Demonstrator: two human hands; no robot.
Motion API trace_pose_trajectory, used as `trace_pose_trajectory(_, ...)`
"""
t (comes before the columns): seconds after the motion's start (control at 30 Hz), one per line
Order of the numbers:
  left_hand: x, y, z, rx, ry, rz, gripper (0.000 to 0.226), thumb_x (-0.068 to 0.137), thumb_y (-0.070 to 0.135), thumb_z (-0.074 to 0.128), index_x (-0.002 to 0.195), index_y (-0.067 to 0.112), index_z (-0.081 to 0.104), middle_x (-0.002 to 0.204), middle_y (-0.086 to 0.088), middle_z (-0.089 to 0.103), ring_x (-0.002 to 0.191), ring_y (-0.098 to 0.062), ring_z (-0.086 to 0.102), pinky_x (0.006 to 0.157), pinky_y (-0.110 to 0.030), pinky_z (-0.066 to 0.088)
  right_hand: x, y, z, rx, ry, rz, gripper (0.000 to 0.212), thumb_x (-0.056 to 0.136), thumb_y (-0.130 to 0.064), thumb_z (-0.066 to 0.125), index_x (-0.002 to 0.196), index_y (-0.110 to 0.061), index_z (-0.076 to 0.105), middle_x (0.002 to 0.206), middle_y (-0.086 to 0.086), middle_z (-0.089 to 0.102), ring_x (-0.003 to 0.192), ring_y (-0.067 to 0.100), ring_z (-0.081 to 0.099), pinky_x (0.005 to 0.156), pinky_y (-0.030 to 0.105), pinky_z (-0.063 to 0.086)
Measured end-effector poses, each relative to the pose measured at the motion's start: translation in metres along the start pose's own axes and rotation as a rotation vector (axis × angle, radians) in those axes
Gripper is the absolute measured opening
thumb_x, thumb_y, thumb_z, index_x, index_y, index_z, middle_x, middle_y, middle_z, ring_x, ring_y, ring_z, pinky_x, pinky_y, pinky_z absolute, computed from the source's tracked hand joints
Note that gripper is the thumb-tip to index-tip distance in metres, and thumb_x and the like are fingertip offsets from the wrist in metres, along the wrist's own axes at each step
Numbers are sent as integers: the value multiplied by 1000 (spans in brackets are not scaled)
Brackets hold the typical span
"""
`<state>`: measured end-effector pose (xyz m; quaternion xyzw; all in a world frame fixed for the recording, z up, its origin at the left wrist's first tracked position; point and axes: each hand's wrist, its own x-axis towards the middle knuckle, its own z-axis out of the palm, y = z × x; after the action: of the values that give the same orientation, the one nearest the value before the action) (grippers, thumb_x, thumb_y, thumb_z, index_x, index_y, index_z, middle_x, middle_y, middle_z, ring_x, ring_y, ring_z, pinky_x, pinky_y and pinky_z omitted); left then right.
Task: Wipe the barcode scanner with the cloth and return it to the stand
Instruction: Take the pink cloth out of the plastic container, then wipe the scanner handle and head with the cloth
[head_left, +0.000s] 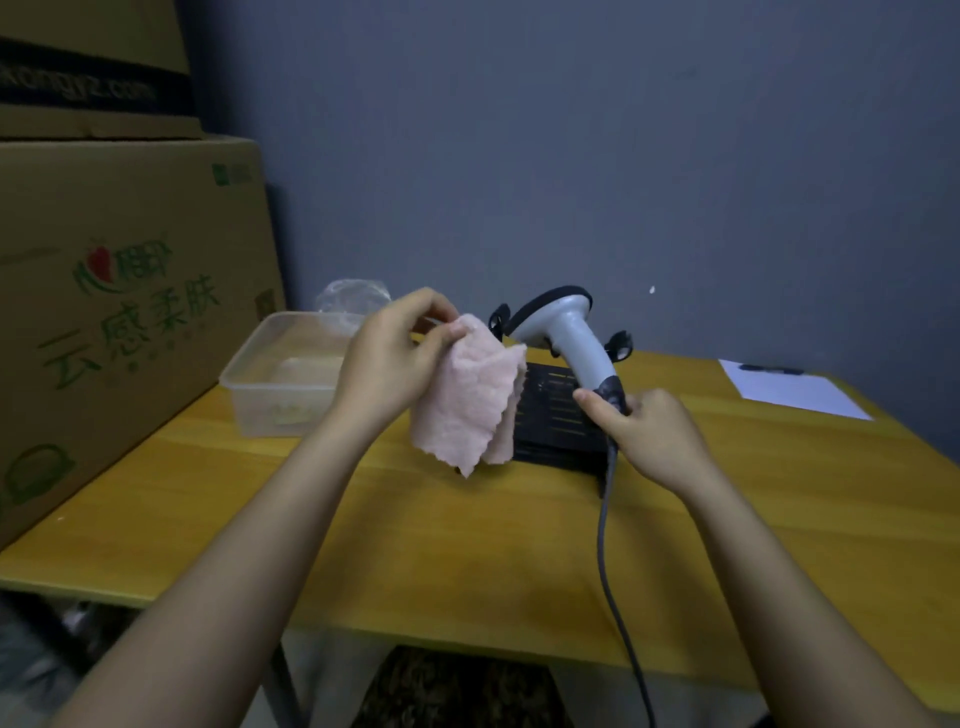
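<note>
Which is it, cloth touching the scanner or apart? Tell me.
Cannot tell. In the head view the cloth hangs from the left hand, its edge overlapping the scanner head; neither contact nor gap shows.

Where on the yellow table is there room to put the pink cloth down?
The near half of the table is bare, between the stand and the front edge, apart from the scanner's cable. It is crowded farther back: plastic tub on the left, stand in the middle, paper on the right.

Grey scanner beside pink cloth
</note>
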<state>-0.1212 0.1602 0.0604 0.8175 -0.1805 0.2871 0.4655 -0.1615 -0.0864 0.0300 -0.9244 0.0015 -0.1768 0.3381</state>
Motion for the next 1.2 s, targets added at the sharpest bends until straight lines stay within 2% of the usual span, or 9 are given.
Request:
trace_pose_trajectory(0.17, -12, -2, 7, 37, -68, 19, 6, 86, 25, 62, 82, 21, 63, 79, 15, 65, 82, -8, 63, 79, -37, 53, -7, 11, 2, -8, -3, -13, 59, 84, -52, 58, 48, -20, 26, 44, -1, 30, 45, 18, 31, 52, 33, 21)
trace_pose_trajectory(0.27, -12, -10, 5, 14, -99, 11, 5, 88, 26, 58, 85, 22, 59, 84, 8, 68, 87, -12, 64, 81, -43, 53, -3, 9, 6, -20, -20, 0, 57, 84, -55, 56, 50, -16, 31, 47, 3, 34, 46, 18, 33, 51, 32, 22)
trace_pose_trajectory(0.37, -13, -12, 7, -30, -181, 46, 5, 91, 16, 54, 86, 16, 54, 89, -1, 68, 90, -16, 65, 83, -46, 52, 0, 7, 10, -18, -27, 3, 57, 84, -56, 55, 53, -13, 34, 49, 5, 35, 46, 18, 33, 52, 33, 23)
trace_pose_trajectory(0.53, -15, -21, 9, -15, -261, 100, 13, 91, 10, 52, 84, 20, 51, 99, 3, 70, 99, -14, 64, 86, -40, 52, 1, 7, 17, 14, -46, -21, 55, 86, -53, 55, 52, -14, 35, 49, 5, 36, 46, 18, 34, 52, 33, 24)
trace_pose_trajectory(0.7, -17, -35, 18, 177, -504, 21, 4, 88, 21, 59, 87, 18, 62, 97, 6, 70, 97, -12, 62, 87, -42, 50, 4, 12, 22, 61, -41, -23, 54, 84, -54, 57, 54, -12, 41, 51, 9, 39, 47, 20, 37, 52, 33, 25)
trace_pose_trajectory(0.97, -25, -46, 38, 310, -707, -107, 1, 86, 23, 61, 86, 24, 61, 91, 4, 67, 87, -17, 62, 79, -44, 52, 6, 15, 25, 128, -34, -14, 53, 84, -53, 58, 55, -10, 48, 53, 12, 45, 48, 21, 42, 53, 32, 28)
trace_pose_trajectory(1.03, -26, -45, 42, 234, -711, -140, 8, 87, 22, 61, 95, 22, 63, 97, 6, 65, 93, -13, 60, 80, -32, 51, 7, 16, 25, 145, -37, -12, 52, 84, -53, 57, 55, -10, 49, 54, 13, 48, 49, 21, 44, 53, 32, 30)
trace_pose_trajectory(1.1, -26, -37, 43, 101, -618, -151, 18, 88, 25, 59, 106, 21, 65, 105, 6, 65, 98, -10, 59, 83, -22, 47, 6, 16, 25, 171, -37, -8, 52, 84, -52, 57, 55, -10, 49, 54, 14, 50, 49, 21, 45, 53, 32, 31)
trace_pose_trajectory(1.2, -19, -17, 47, -111, -466, -198, 32, 93, 28, 52, 124, 22, 59, 95, 5, 64, 88, -4, 59, 78, -15, 47, 4, 12, 24, 229, -33, 1, 52, 87, -47, 58, 50, -11, 47, 48, 6, 51, 45, 15, 46, 49, 27, 35)
